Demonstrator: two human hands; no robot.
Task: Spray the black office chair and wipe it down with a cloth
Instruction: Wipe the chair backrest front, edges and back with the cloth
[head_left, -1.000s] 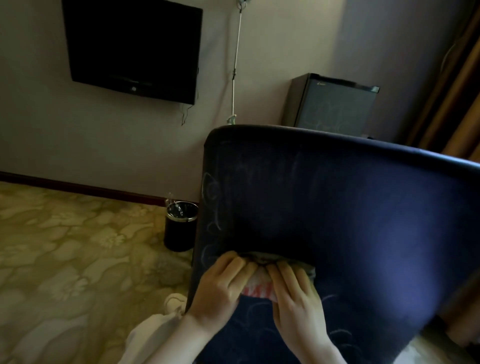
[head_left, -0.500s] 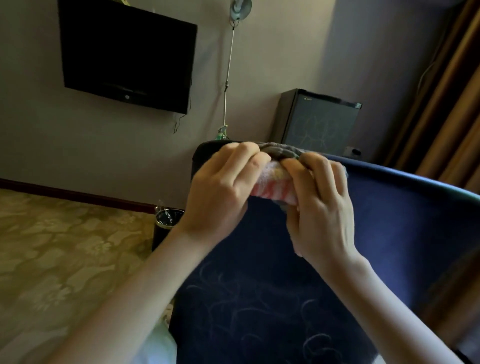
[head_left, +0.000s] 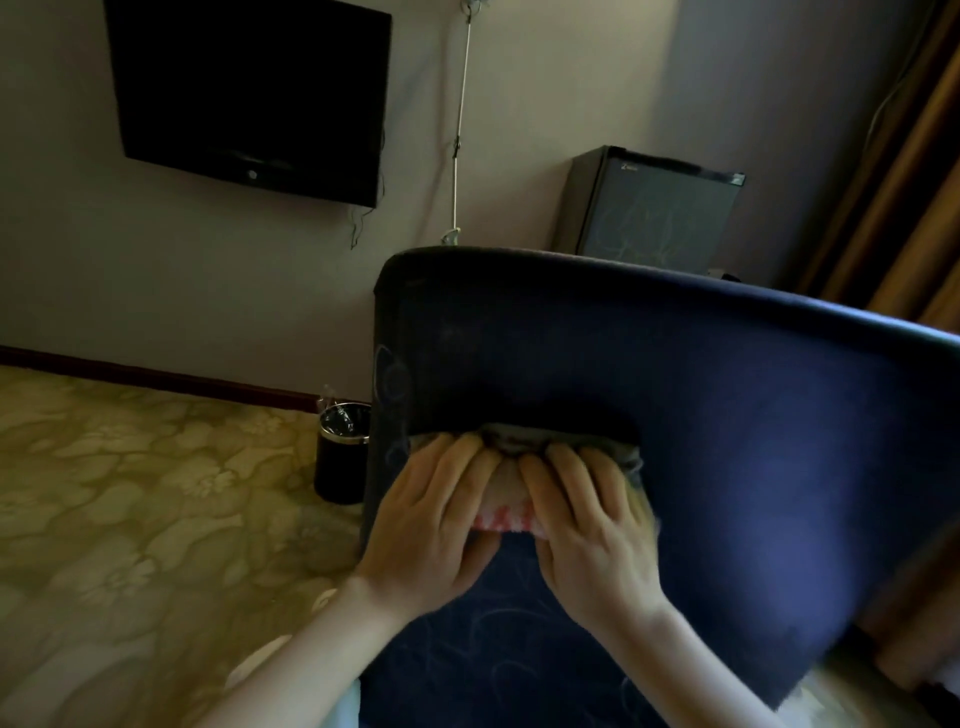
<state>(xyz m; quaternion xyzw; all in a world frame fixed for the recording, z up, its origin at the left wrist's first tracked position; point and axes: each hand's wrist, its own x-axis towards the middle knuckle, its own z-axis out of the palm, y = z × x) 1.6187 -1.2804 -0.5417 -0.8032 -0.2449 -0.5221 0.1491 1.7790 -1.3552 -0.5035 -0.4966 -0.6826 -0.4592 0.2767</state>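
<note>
The dark blue-black chair back (head_left: 701, 415) fills the middle and right of the head view, faint swirl patterns on its fabric. Both hands press a folded cloth (head_left: 506, 512), grey with a white and red edge, against the middle of the chair back. My left hand (head_left: 436, 519) lies on the cloth's left half, fingers straight and pointing up. My right hand (head_left: 592, 525) covers the right half the same way. Most of the cloth is hidden under the hands. No spray bottle is in view.
A small black waste bin (head_left: 342, 452) with a shiny rim stands on the patterned carpet (head_left: 130, 509) left of the chair. A dark mini fridge (head_left: 649, 208) sits against the wall behind it. A black TV (head_left: 249, 93) hangs at upper left; curtains (head_left: 904, 171) hang at right.
Half a second ago both hands held the cloth at the chair back's top edge; they have slid it down to the middle, about where it was a second ago.
</note>
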